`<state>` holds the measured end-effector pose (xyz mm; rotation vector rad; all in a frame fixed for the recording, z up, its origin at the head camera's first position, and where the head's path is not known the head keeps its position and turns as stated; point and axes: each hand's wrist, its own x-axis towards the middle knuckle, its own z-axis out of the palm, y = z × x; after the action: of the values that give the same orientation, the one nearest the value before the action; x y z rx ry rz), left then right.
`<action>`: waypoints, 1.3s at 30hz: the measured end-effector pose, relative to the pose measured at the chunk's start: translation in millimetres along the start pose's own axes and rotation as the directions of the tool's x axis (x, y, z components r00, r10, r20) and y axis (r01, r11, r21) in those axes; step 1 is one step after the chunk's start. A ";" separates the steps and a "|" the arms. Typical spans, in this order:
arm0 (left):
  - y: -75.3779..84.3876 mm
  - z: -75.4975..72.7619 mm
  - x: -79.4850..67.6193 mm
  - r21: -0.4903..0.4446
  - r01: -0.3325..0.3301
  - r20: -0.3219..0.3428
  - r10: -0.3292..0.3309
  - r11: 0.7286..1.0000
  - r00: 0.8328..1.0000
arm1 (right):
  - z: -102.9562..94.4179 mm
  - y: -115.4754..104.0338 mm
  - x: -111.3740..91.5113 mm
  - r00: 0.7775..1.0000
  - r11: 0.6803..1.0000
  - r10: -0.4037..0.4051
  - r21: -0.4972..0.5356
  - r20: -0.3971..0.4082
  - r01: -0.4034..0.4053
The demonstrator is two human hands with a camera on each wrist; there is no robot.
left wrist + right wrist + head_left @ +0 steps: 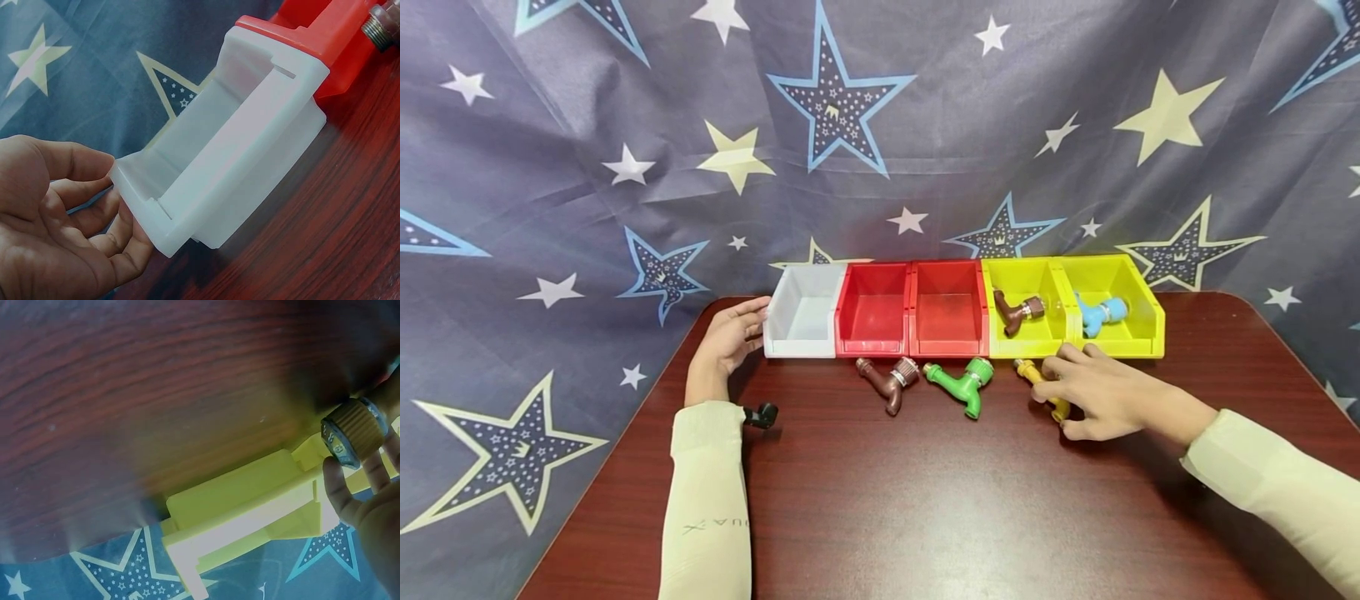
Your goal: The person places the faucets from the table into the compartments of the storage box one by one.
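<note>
Bright, fairly even light fills the head view, apparently from above, leaving a pale glare on the middle of the table (958, 500) and a soft shadow below the right sleeve (1262, 475). The starry curtain (865, 208) is clear there, its pattern stretched toward the corners. The left wrist view is dimmer and cooler, yet the white bin (250, 181) keeps crisp edges. The right wrist view is murky: wood grain softens, the upper right darkens, and the yellow bin (244, 522) tints the wood. Shade dulls the right grip (378, 525).
</note>
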<state>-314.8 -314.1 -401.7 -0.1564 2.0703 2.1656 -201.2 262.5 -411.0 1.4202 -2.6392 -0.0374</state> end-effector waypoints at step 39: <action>0.1 -0.9 -0.2 -0.010 0.007 0.000 -0.007 1.000 1.000 | -28.3 -5.1 9.2 1.000 0.996 -0.012 -0.087 -0.005 0.011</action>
<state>-314.6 -314.9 -401.6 -0.1648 2.0562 2.1719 -198.0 253.3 -382.5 1.4056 -2.5907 -0.1467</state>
